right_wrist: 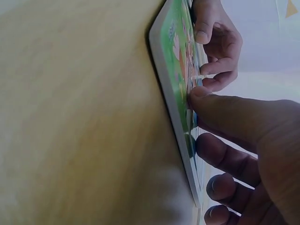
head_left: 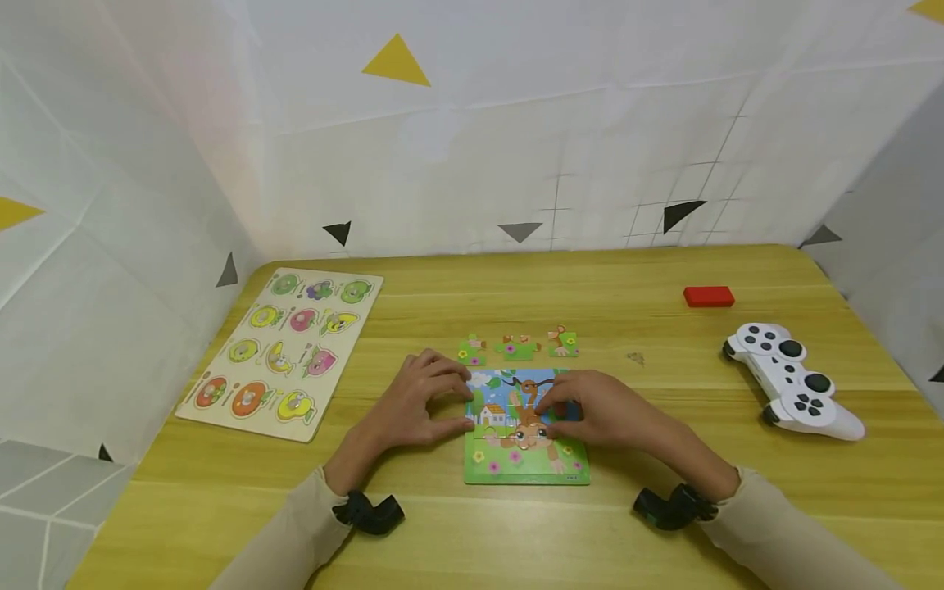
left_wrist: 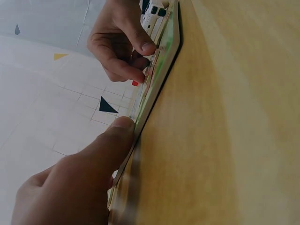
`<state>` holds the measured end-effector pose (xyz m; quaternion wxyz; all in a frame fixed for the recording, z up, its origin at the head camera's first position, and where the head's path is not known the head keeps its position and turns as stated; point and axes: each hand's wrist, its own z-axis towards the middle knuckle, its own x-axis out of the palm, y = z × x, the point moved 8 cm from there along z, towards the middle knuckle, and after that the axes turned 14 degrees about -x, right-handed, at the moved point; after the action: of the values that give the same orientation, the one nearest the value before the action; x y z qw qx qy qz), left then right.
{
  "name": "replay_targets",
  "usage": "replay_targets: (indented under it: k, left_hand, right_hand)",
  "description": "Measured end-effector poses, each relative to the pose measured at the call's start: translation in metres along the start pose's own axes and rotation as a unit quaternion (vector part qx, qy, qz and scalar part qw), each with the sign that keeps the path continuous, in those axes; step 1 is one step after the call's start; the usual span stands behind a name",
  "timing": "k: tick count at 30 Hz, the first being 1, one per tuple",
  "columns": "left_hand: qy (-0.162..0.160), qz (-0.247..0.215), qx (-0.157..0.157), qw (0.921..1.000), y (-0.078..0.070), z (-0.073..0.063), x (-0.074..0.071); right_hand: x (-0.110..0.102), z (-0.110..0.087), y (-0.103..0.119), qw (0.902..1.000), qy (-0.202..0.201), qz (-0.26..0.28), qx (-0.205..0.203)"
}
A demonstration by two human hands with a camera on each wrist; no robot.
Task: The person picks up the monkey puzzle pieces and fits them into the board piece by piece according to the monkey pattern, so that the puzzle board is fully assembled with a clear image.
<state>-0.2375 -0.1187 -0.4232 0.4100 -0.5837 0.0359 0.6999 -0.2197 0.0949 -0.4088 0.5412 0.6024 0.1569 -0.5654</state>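
A jigsaw puzzle board point(head_left: 527, 478) with a monkey picture, partly filled with pieces, lies flat on the wooden table. My left hand point(head_left: 428, 399) rests at its left side, thumb and fingertips touching the edge; in the left wrist view the thumb point(left_wrist: 110, 145) presses against the rim. At the board's right part, my right hand point(head_left: 608, 410) has thumb and index finger bent around a puzzle piece point(right_wrist: 193, 119) low on the surface, mostly hidden by the hand. Beyond the top edge lie three loose puzzle pieces: a left one point(head_left: 472, 351), a middle one point(head_left: 519, 347) and a right one point(head_left: 564, 341).
At the left lies a wooden fruit peg board point(head_left: 295, 324). A white game controller point(head_left: 792, 381) and a red block point(head_left: 709, 297) are on the right. White patterned cloth point(head_left: 442, 164) hangs behind the table point(head_left: 472, 541).
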Motion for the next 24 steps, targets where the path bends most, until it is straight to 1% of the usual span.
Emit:
replay_targets:
  k: [3,8,11,15,19,24]
  left_hand:
    - [0.001,0.0,-0.001,1.0,0.0,0.0,0.0]
    - [0.002,-0.002,-0.005,1.0,0.001,0.0,0.0]
    - [0.002,-0.005,-0.006,1.0,0.0,0.0,0.0]
    - [0.004,-0.008,-0.008,0.9999,0.0,0.0,0.0]
    - [0.005,-0.008,-0.006,0.9999,0.0,0.0,0.001]
    - [0.001,-0.006,-0.001,1.0,0.0,0.0,0.001]
  right_hand:
    - [-0.001,0.0,0.0,0.9999,-0.008,-0.001,-0.008]
    - [0.0,0.001,-0.003,0.9999,-0.003,0.011,0.0]
    - [0.001,0.002,-0.006,0.9996,0.008,0.028,0.005]
    - [0.002,0.004,-0.007,0.9981,0.021,0.059,0.0]
    - [0.0,0.007,-0.009,0.9958,0.024,0.089,-0.007]
    - [-0.003,0.013,-0.012,0.9936,0.016,0.111,-0.013]
